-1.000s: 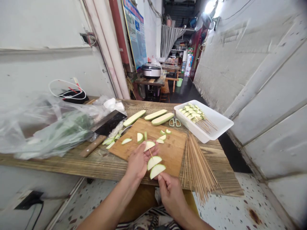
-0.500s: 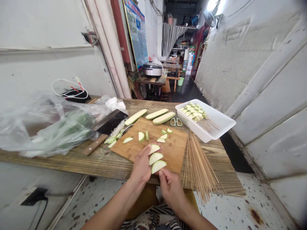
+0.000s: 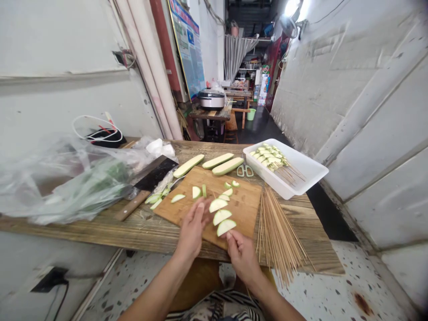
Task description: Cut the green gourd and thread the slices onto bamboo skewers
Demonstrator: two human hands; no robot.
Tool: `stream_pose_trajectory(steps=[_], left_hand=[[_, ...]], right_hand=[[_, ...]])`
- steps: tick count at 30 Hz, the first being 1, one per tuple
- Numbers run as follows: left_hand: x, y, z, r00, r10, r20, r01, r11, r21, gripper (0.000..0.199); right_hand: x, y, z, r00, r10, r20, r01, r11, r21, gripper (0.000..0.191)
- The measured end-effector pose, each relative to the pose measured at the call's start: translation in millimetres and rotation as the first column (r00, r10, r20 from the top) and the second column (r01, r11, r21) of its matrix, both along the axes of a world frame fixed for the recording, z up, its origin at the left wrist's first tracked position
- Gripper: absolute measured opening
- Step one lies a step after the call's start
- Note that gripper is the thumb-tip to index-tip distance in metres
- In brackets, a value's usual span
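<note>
Over the near part of the cutting board [image 3: 187, 180], my right hand [image 3: 242, 254] pinches a skewer that carries three pale green half-round slices [image 3: 221, 217]. Only the skewer's tip shows, past the farthest slice. My left hand [image 3: 192, 227] is just left of the slices, fingers apart, holding nothing. Loose slices [image 3: 196, 192] lie on the board beyond my hands. Three long halved pieces [image 3: 228, 166] lie along the board's far edge, beside green-handled scissors [image 3: 245, 170].
A white tray [image 3: 309, 171] with loaded skewers stands at the back right. Bare skewers [image 3: 279, 236] fan out right of the board, past the table's front edge. On the left are a cleaver [image 3: 155, 174] and a plastic bag of greens [image 3: 100, 178].
My left hand has let go of the skewered slices and moved left, its fingers opening. The skewer with its slices has shifted slightly right with my right hand.
</note>
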State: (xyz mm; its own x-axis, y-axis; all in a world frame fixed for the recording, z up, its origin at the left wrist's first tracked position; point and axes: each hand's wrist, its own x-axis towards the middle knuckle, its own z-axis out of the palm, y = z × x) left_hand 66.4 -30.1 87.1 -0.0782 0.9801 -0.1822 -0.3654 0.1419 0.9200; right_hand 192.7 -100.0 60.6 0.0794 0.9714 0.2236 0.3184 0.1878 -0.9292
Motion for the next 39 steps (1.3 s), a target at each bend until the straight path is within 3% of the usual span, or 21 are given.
stream_pose_trajectory(steps=[2,6,10,12,14,19,21,22,24,26,27,28,29,31,35,39], left_hand=[[-28,9,-5.5,0.942,0.178,-0.285,-0.139,0.979,0.150,0.039],[-92,37,-11.0,0.622,0.335,-0.708,-0.136,0.937,0.323,0.028],[-120,62,-19.3,0.243,0.273,-0.931,0.105,0.947,0.305,0.028],[-120,72,-26.5,0.125,0.238,-0.963,0.153,0.955,0.256,0.032],[-116,80,-33.3,0.079,0.200,-0.977,0.150,0.966,0.210,0.032],[-111,86,-40.4,0.138,0.170,-0.976,0.151,0.970,0.190,0.022],[-108,83,-39.5,0.234,0.170,-0.957,0.107,0.974,0.199,0.021],[-106,80,-38.2,0.324,0.178,-0.929,0.067,0.975,0.210,0.022],[-100,72,-33.2,0.592,0.189,-0.783,-0.046,0.978,0.201,0.025],[-90,63,-24.9,0.869,0.130,-0.478,-0.105,0.991,0.078,0.025],[-84,58,-19.9,0.955,0.077,-0.285,-0.083,0.997,-0.009,0.022],[-79,54,-14.5,0.995,0.015,-0.099,-0.024,0.996,-0.087,0.019],[-73,50,-9.2,0.998,-0.030,0.046,0.036,0.989,-0.141,0.017],[-64,45,0.4,0.979,-0.060,0.194,0.100,0.974,-0.202,0.016],[-52,41,11.2,0.977,0.005,0.212,0.050,0.965,-0.256,0.016],[-47,37,15.1,0.973,-0.036,0.229,0.093,0.966,-0.243,0.021]], right_hand=[[6,1,-2.0,0.999,-0.030,-0.012,0.030,0.999,-0.011,0.033],[12,3,-6.1,0.998,-0.049,-0.038,0.047,0.998,-0.046,0.032],[11,4,-7.3,0.998,-0.047,-0.039,0.045,0.997,-0.066,0.031],[10,4,-7.0,0.999,-0.044,-0.027,0.042,0.997,-0.069,0.031],[10,4,-7.1,0.999,-0.035,-0.013,0.034,0.997,-0.072,0.031],[10,4,-9.2,1.000,-0.009,0.010,0.010,0.997,-0.078,0.031],[9,4,-8.7,1.000,-0.001,0.012,0.002,0.997,-0.078,0.031],[8,3,-7.7,1.000,0.003,0.013,-0.002,0.997,-0.077,0.031],[6,0,-4.0,1.000,0.021,0.021,-0.019,0.997,-0.073,0.030],[2,-5,1.5,0.996,0.079,0.045,-0.077,0.995,-0.063,0.029],[0,-7,4.5,0.991,0.119,0.064,-0.115,0.992,-0.056,0.029],[-1,-10,7.4,0.984,0.156,0.084,-0.152,0.987,-0.051,0.028],[-3,-13,9.9,0.977,0.188,0.104,-0.183,0.982,-0.049,0.028],[-6,-18,13.7,0.967,0.213,0.139,-0.207,0.977,-0.051,0.027],[-7,-21,15.2,0.961,0.213,0.177,-0.204,0.977,-0.064,0.026],[-7,-21,13.9,0.962,0.220,0.161,-0.212,0.975,-0.064,0.027]])
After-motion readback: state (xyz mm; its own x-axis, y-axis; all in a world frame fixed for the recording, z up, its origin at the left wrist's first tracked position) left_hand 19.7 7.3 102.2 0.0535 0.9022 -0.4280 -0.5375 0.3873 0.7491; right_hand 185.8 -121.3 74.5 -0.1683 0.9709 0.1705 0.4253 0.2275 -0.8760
